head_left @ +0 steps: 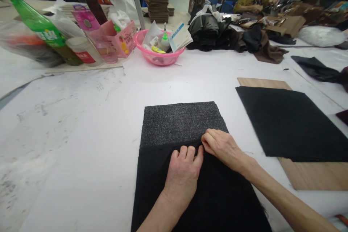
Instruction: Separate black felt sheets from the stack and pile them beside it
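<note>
In front of me lies a piece of black fabric (217, 195) with its far edge straight across a speckled dark grey panel (179, 119). My left hand (185, 168) rests on the fabric near that edge, fingers curled and closed on the cloth. Just to its right, my right hand (221, 146) pinches the same edge between thumb and fingers. The two hands nearly touch at the fingertips. Fabric covers the near part of the panel, so I cannot see how far it extends underneath. Loose threads show at the fabric's right side.
A stack of black cloth (293, 123) lies on a wooden board (312, 175) at right. Behind stand a pink basin (161, 58) of small items, a green bottle (40, 29) and a pink box (123, 40). Dark fabric heaps (209, 30) and two people are farther back.
</note>
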The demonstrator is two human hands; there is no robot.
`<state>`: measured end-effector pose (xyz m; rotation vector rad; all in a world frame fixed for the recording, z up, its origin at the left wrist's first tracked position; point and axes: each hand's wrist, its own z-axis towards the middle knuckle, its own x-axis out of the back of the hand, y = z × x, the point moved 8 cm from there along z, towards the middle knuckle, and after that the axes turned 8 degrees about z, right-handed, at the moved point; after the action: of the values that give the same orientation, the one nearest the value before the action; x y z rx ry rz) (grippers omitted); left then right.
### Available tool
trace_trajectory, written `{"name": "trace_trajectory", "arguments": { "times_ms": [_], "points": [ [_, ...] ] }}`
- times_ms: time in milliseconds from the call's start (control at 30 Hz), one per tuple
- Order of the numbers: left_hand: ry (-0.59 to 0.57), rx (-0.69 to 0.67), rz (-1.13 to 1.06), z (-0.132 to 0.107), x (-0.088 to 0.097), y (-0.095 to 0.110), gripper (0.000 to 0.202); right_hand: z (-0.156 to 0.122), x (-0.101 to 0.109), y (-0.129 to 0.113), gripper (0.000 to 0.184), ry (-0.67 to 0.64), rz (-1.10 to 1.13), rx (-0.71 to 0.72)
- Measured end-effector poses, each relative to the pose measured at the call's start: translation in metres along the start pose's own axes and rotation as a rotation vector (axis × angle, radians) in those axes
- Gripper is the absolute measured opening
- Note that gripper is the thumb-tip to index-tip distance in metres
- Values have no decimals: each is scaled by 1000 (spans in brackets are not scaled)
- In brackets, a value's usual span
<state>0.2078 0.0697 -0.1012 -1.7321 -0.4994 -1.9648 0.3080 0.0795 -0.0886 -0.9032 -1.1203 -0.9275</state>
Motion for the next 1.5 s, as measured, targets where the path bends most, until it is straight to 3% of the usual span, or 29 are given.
{"name": "trace_trajectory", "arguments": {
  "times_ms": [333, 533, 867, 1133, 1367, 1500],
  "points": [
    [-2, 9, 22, -1, -1, 0, 43, -3, 3, 10, 15, 93, 127, -119],
    [1, 12, -3, -2, -2, -1, 44, -8, 5, 10, 7, 50, 289, -115],
    [-15, 5, -37, -5, -5, -2, 47, -1, 12, -4, 17, 47, 123, 36],
    [43, 23, -75, -7, -4, -3, 40, 2, 5, -13, 23, 24, 84, 146],
    [30, 17, -80, -7, -3, -3, 39, 2, 2, -3, 19, 141, 213, -40],
    [24, 24, -91, -7, -3, -4, 39, -2, -1, 1, 15, 127, 290, -84]
  ]
}}
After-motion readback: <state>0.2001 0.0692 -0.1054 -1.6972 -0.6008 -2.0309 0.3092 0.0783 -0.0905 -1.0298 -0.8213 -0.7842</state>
